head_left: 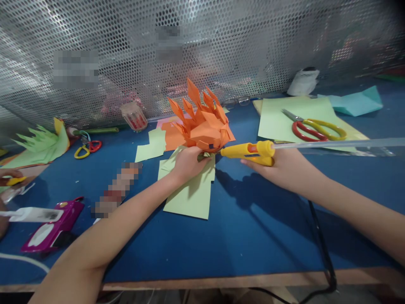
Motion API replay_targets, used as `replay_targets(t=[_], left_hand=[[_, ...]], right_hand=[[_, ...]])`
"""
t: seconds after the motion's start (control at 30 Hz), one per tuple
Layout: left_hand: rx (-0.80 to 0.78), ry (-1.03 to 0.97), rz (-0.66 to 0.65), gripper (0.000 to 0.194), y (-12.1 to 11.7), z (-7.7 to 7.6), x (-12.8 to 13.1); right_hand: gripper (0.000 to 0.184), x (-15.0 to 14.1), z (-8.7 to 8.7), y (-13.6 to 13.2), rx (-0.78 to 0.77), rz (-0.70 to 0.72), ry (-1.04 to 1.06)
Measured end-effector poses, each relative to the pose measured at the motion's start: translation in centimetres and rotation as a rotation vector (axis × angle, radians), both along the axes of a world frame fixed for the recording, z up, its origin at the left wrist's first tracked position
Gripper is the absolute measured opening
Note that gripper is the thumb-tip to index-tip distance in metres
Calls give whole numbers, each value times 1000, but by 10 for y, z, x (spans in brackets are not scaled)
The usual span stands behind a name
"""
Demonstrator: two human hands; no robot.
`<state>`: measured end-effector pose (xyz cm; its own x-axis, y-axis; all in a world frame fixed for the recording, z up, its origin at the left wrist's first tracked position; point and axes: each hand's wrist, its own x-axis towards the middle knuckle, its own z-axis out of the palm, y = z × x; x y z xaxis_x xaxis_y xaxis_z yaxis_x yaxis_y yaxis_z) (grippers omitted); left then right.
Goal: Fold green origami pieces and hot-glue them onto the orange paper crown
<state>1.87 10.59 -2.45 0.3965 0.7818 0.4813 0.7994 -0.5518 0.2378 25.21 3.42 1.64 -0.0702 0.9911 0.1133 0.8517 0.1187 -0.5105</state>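
An orange folded-paper flower (207,126) with pointed petals is held up over the table. My left hand (191,162) is closed round its base, where a bit of green shows at the fingers. A yellow glue gun (248,151), with a long clear glue stick out of its back, is in my right hand (281,166). The gun's nozzle points left and meets or nearly meets the flower's lower edge; I cannot tell whether they touch. Beneath the left hand lie light green paper sheets (188,202).
Red-and-yellow scissors (316,126) rest on green paper (268,118) at right. Smaller scissors (87,147), a purple case (55,228) and a green paper plant (41,145) are at left. A co-worker's hand (9,176) shows at the left edge. A perforated metal panel (221,55) stands behind.
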Motion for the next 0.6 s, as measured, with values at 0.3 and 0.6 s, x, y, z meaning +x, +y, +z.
replay_targets(t=[0.3, 0.6], left_hand=[[3, 3, -4, 15, 0, 1, 0], [-10, -18, -72, 8, -1, 1, -1]], right_hand=[[33, -2, 0, 2, 5, -38, 18], [32, -3, 2, 3, -5, -41, 12]])
